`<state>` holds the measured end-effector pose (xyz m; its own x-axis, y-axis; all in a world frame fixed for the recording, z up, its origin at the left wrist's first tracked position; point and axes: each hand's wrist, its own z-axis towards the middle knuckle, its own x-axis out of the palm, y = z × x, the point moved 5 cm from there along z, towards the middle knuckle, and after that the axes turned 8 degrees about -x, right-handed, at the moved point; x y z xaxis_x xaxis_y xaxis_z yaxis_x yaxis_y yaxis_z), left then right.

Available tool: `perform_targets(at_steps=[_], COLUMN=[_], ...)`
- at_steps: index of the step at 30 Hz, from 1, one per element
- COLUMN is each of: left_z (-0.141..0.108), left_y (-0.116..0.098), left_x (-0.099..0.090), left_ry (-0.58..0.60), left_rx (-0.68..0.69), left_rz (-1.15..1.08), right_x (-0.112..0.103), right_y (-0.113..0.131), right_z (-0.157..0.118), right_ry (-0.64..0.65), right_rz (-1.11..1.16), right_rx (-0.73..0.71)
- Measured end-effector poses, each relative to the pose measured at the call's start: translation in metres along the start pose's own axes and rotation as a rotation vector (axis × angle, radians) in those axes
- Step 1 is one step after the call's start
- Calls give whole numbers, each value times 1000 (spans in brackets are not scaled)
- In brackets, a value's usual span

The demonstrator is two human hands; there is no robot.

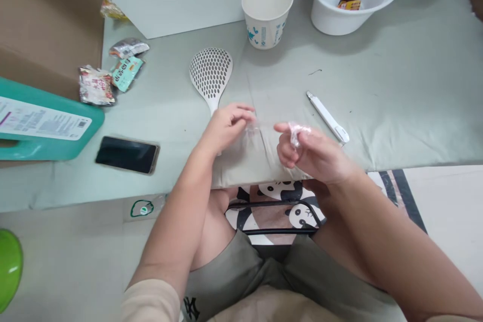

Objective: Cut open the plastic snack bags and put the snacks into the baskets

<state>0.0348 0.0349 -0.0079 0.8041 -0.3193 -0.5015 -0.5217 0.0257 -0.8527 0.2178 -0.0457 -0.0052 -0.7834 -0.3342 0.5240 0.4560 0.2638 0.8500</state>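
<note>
My right hand (315, 153) is closed, with a crumpled piece of clear plastic film (298, 132) pinched between thumb and index finger. Across from it, above the table's front edge, my left hand (232, 123) has its fingers loosely bent and apart. A blurred, see-through wisp shows by its fingertips; whether the hand touches it I cannot tell. Behind my left hand lies a white slotted skimmer (211, 73), its handle partly hidden by that hand. Just beyond my right hand is a white utility knife (328, 118), lying at a slant.
A paper cup (267, 15) and a white plastic tub (335, 17) holding a small wrapped item stand at the back. To the left are a phone (127, 155), a teal jug (49, 123), several snack packets (97, 85) and a cardboard box (56, 25).
</note>
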Motion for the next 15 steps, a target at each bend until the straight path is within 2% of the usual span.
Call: perform_targets(at_steps=[2, 4, 8, 10, 13, 15], left_z=[-7, -13, -17, -18, -22, -24], left_y=[-7, -11, -16, -18, -23, -27], left_x=[13, 21, 27, 27, 28, 29], left_ry=[180, 266, 238, 242, 326, 386], left_rx=[18, 35, 86, 95, 86, 105], left_rz=[21, 12, 90, 60, -122, -283], right_x=[-6, -13, -28, -36, -44, -42], right_y=[6, 12, 17, 17, 14, 11], right_z=[1, 2, 4, 5, 7, 9], right_ry=[-86, -164, -300, -397, -504, -481], right_rz=[-63, -153, -278, -309, -379, -508], right_rx=[-15, -10, -20, -41, -39, -11])
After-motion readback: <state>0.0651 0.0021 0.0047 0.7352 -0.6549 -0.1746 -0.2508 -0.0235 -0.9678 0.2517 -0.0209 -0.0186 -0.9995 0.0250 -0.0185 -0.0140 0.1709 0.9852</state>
